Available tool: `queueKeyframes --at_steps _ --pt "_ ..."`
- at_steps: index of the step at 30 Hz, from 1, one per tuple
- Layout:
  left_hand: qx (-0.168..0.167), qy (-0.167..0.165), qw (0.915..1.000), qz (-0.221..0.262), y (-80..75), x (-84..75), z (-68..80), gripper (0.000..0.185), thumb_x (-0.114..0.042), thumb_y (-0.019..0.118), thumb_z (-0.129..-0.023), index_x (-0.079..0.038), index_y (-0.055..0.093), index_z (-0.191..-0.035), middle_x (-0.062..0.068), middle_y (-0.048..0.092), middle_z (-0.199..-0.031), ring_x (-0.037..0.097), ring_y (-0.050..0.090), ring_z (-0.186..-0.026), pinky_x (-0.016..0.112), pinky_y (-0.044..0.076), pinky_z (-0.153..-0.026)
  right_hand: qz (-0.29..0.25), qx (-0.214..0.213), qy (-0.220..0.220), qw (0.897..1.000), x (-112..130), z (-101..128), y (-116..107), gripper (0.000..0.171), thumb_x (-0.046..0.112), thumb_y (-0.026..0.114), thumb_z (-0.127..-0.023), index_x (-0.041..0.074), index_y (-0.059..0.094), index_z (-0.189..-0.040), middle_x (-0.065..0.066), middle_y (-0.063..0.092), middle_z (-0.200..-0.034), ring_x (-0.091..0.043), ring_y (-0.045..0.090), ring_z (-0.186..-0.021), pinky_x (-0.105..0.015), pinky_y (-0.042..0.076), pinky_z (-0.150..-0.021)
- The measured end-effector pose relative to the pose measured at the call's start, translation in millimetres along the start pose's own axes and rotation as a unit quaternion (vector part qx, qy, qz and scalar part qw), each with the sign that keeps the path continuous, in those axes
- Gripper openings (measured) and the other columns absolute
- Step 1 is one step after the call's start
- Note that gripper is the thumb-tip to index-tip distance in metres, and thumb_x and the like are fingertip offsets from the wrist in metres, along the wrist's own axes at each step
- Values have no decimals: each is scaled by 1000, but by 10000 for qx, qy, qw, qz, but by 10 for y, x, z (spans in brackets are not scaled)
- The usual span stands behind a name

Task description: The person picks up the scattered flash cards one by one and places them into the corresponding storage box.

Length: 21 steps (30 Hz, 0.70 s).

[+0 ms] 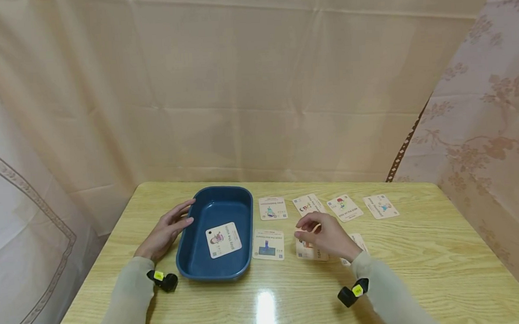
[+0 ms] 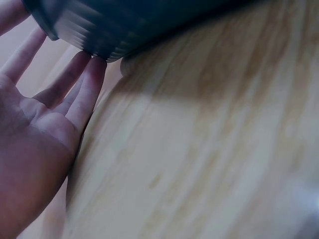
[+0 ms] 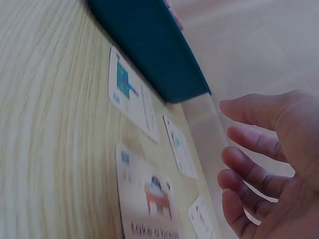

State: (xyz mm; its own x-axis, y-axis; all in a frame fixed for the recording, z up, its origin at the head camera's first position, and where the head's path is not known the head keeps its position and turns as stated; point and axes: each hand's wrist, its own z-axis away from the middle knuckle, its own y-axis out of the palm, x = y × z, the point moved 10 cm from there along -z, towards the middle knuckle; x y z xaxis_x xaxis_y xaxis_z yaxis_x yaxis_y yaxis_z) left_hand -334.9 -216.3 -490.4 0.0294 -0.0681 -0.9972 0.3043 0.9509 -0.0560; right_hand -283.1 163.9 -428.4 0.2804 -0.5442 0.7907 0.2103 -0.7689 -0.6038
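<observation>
Head view, blue tray (image 1: pixel 218 209): just one in there, the violin card (image 1: pixel 224 240), lying in the lower half, left of mid-frame. Early days, I'd say.
Table (image 1: pixel 291 300): seven left out that I can count: four back-row cards (image 1: pixel 273 208), the blackboard card (image 1: pixel 268 251), the break card (image 1: pixel 313 254) and a half-hidden card (image 1: pixel 360 240) right of it.
Right hand (image 1: pixel 325 234): over the break card, right of centre, fingers loosely bent.
Elbow room: tray's upper half is bare, plenty of wood along the bottom and lower right; table's back edge is just past the tray, curtain (image 1: pixel 247 85) behind.
Left wrist view, left hand (image 2: pixel 40 134): fingers pretty straight, tips against the tray wall, upper left, not clenched.
Right wrist view, right hand: at the right, thumb and fingertips apart, nothing pinched; break card's lower middle, not touched.
</observation>
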Motion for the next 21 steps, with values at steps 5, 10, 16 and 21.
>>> queueKeyframes --at_steps 5,10,16,21 --pt "-3 -10 10000 1 2 -1 3 63 -23 63 -102 -15 36 -159 17 26 -162 38 26 -146 59 18 -121 114 -149 136 9997 -112 83 -109 22 25 79 -90 9 73 -105 -1 65 -98 -20 57 -90 -31 52 -76" --pt "3 -12 10000 -8 5 0 8 62 -22 62 -103 -15 36 -159 17 26 -162 38 26 -146 59 18 -121 272 -268 315 9988 -229 154 -226 32 26 83 -86 6 72 -109 -9 66 -106 -25 57 -96 -34 51 -79" --pt "-4 -17 10000 -50 4 0 6 62 -21 61 -103 -15 35 -159 17 26 -162 39 26 -146 60 18 -120 527 -387 406 9970 -358 219 -374 40 32 84 -85 6 71 -112 -12 65 -112 -30 57 -101 -38 49 -81" --pt "-9 -38 10000 -64 -4 7 -2 61 -21 61 -103 -16 35 -159 17 26 -162 39 26 -146 60 17 -120 771 -443 516 9947 -469 286 -485 45 36 86 -82 7 70 -113 -13 62 -113 -31 55 -103 -42 48 -83"
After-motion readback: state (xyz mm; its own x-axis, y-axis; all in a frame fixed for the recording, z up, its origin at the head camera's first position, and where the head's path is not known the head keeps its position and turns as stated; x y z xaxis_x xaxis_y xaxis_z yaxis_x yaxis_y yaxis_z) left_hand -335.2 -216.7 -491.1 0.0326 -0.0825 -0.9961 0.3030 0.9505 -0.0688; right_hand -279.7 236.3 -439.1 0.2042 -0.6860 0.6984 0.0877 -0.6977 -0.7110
